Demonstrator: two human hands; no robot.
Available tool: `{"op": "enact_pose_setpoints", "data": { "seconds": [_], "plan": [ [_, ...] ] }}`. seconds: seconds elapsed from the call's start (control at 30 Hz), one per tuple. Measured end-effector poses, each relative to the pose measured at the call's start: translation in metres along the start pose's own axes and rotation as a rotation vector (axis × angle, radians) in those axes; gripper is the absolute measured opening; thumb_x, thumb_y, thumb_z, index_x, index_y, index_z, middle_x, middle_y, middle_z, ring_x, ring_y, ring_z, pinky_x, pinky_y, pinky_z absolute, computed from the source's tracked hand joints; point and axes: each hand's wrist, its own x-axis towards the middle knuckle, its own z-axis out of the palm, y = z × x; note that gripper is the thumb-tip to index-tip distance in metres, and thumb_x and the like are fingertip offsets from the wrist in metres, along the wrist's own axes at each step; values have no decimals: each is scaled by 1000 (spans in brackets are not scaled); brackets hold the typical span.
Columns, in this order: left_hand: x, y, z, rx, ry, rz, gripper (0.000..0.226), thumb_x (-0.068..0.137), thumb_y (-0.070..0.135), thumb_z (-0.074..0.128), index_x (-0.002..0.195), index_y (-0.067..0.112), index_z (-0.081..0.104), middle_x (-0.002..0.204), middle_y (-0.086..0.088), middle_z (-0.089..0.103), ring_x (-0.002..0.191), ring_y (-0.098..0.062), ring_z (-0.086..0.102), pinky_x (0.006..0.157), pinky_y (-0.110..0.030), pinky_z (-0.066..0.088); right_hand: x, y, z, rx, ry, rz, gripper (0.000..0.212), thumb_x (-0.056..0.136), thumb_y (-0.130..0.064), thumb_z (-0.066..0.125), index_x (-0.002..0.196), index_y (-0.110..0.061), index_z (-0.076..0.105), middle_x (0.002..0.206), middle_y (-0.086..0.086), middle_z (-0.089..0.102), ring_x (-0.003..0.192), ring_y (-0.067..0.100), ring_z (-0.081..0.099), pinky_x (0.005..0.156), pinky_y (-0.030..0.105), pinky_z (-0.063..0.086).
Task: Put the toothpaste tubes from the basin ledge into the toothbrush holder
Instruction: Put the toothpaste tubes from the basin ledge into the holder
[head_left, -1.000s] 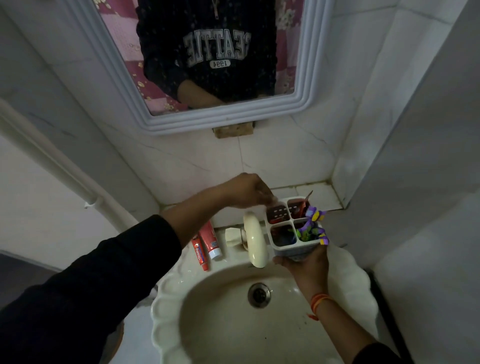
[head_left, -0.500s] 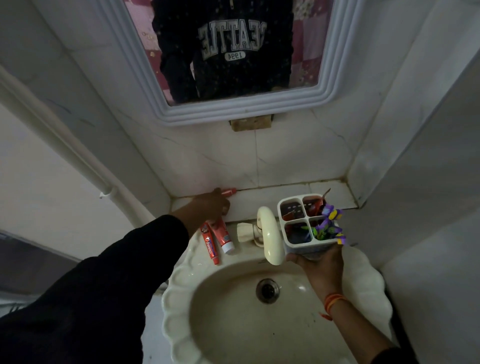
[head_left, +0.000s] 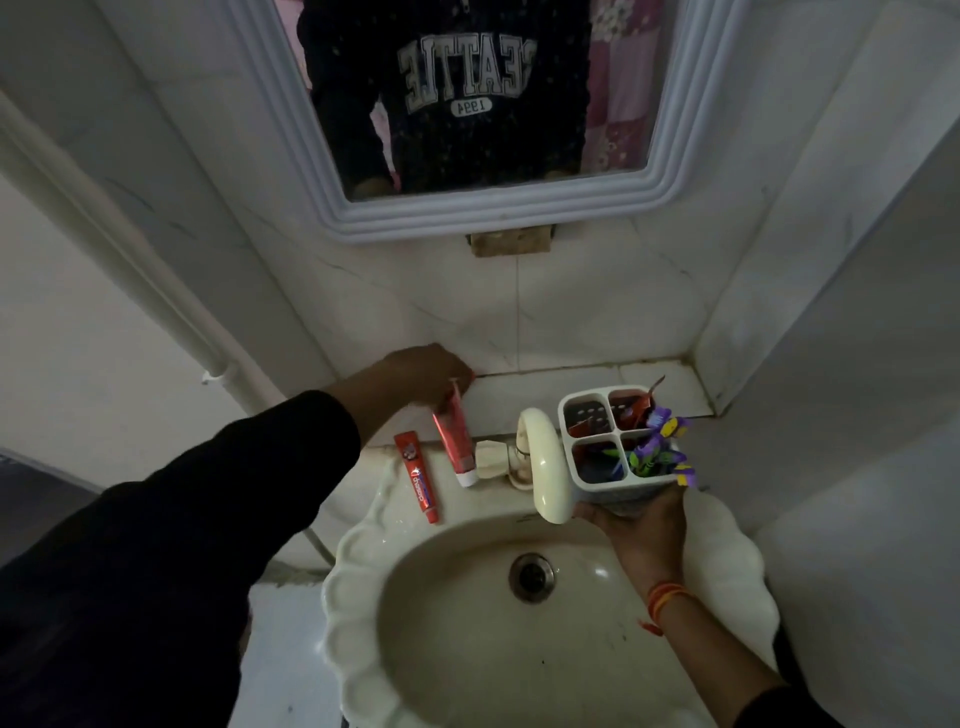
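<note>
My right hand (head_left: 641, 530) holds a white four-compartment toothbrush holder (head_left: 618, 447) from below, over the basin's right rim. Colourful brushes and red tubes stick out of its right and back compartments. My left hand (head_left: 423, 371) reaches to the ledge and pinches the crimped end of a red toothpaste tube with a white cap (head_left: 456, 439), tilting it cap-down. A second, thinner red tube (head_left: 416, 477) lies flat on the basin ledge to its left, apart from my hand.
A cream tap (head_left: 543, 467) with a curved spout stands between the tubes and the holder. The scalloped white basin (head_left: 363, 649) with a metal drain (head_left: 531, 577) lies below. A mirror (head_left: 467, 104) hangs above; a tiled shelf (head_left: 675, 384) runs behind the tap.
My left hand left the holder, moved left to the ledge and took hold of the white-capped tube's end, lifting it. The holder stays in my right hand.
</note>
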Motion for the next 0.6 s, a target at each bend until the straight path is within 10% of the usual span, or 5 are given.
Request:
{"op": "enact_pose_setpoints", "data": {
  "seconds": [0.43,0.6],
  "plan": [
    [-67,68,-85,-390,676,152,29,85,19,77,114,14,78,105,-3,79,89,-14,74,86,-31,61,-4,1,5,3,17,31,124,38,-26,105,145,-16,43,134,4,65,124,22,63,99,35,55],
    [-63,110,-89,-413,581,212,28,85,21,77,111,12,79,100,-4,80,81,-13,72,80,-29,61,-3,0,3,6,41,36,128,33,-33,104,144,-18,43,135,1,64,123,18,62,100,35,55]
  ]
}}
